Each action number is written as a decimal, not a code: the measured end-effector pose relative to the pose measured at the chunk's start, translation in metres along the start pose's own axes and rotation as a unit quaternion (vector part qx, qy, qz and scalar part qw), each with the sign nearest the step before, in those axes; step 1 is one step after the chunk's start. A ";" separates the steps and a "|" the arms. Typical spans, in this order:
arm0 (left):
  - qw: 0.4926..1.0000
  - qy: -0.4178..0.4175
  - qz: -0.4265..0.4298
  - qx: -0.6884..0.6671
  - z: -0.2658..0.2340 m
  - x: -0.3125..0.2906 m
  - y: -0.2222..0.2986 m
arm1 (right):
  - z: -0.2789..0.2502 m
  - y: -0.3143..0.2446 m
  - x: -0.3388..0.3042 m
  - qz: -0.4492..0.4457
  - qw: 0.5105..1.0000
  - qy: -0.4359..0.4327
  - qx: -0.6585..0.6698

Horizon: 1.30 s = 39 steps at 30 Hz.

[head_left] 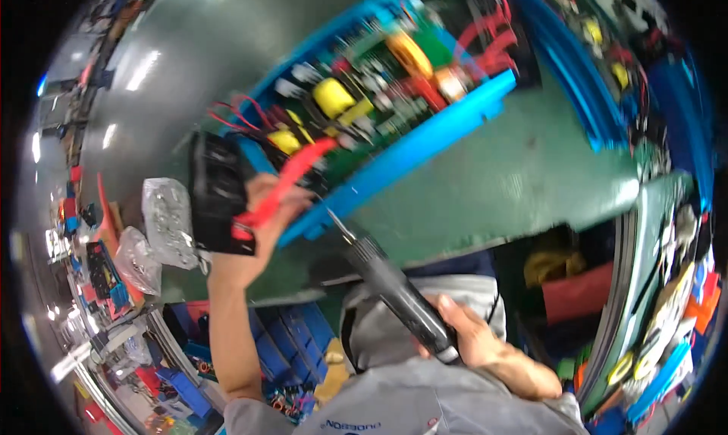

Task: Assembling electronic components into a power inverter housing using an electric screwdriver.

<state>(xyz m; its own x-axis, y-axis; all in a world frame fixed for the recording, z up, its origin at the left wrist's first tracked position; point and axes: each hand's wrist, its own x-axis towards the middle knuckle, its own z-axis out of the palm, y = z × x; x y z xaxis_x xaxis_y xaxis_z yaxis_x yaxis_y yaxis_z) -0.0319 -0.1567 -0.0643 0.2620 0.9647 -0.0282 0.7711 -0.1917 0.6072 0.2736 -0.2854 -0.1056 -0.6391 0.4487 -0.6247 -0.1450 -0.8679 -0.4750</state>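
Note:
In my right hand (481,340) is a black electric screwdriver (398,295), gripped near its rear end, its thin bit pointing up and left towards the blue housing's near edge. My left hand (273,207), blurred by motion, is closed on a black end panel (218,181) at the left end of the housing. A thick red cable (292,179) crosses that hand's fingers. The long blue metal housing (413,158) lies tilted on the bench and holds a green circuit board (436,48) crowded with parts, including a yellow-wrapped coil (334,97). Whether the bit touches anything is unclear.
Clear plastic bags (167,219) lie left of the panel. Another blue housing piece (572,71) stands at the right of the green bench top (531,166). Blue bins (292,336) sit below the bench, and cables and tools (675,321) crowd the right side.

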 end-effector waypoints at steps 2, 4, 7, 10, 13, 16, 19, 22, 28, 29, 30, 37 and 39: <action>0.997 -0.063 0.020 0.035 -0.007 0.008 0.012 | 0.002 -0.002 -0.003 0.005 1.000 0.002 0.012; 0.993 -0.042 -0.020 -0.110 -0.005 0.001 0.003 | 0.007 -0.004 -0.002 0.004 1.000 -0.004 0.019; 0.977 -0.056 -0.039 -0.203 -0.013 -0.002 0.007 | 0.009 -0.006 -0.003 0.018 1.000 0.007 0.009; 0.936 -0.077 -0.102 -0.328 -0.028 -0.008 0.015 | 0.014 -0.014 -0.005 0.018 0.999 0.010 -0.037; 0.957 -0.127 -0.049 -0.258 -0.037 -0.007 0.018 | 0.015 -0.018 -0.010 0.001 1.000 0.005 -0.014; 0.979 -0.131 0.044 -0.147 -0.031 -0.004 0.018 | 0.013 -0.011 -0.006 -0.008 0.998 0.029 -0.053; 0.947 -0.164 -0.079 -0.267 -0.019 -0.013 0.006 | 0.013 -0.003 -0.003 -0.009 0.997 0.041 -0.059; 0.941 -0.223 -0.104 -0.233 -0.003 -0.024 -0.020 | 0.011 -0.003 0.003 0.050 0.998 -0.039 0.024; 0.975 -0.102 0.062 -0.189 -0.027 -0.019 -0.001 | 0.000 -0.001 -0.008 0.005 0.986 0.094 -0.136; 0.985 -0.076 0.073 -0.136 -0.031 -0.020 -0.002 | -0.008 0.013 -0.016 -0.029 0.973 0.154 -0.171; 0.991 -0.052 0.087 -0.084 -0.034 -0.023 -0.003 | -0.013 0.011 -0.018 -0.077 0.954 0.154 -0.247; 0.960 0.246 -0.115 0.076 -0.073 -0.090 -0.041 | -0.012 0.011 -0.021 -0.111 0.940 0.173 -0.273; 0.940 0.262 -0.194 0.103 -0.076 -0.100 -0.048 | -0.011 0.013 -0.016 -0.125 0.939 0.177 -0.267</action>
<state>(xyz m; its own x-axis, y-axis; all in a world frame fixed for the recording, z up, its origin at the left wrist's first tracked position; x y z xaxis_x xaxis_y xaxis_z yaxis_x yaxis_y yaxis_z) -0.1398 -0.2306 -0.0304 -0.3418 0.9152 0.2133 0.8601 0.2132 0.4635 0.2905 -0.3019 -0.1085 -0.3308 0.7491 -0.5739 0.2019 -0.5379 -0.8185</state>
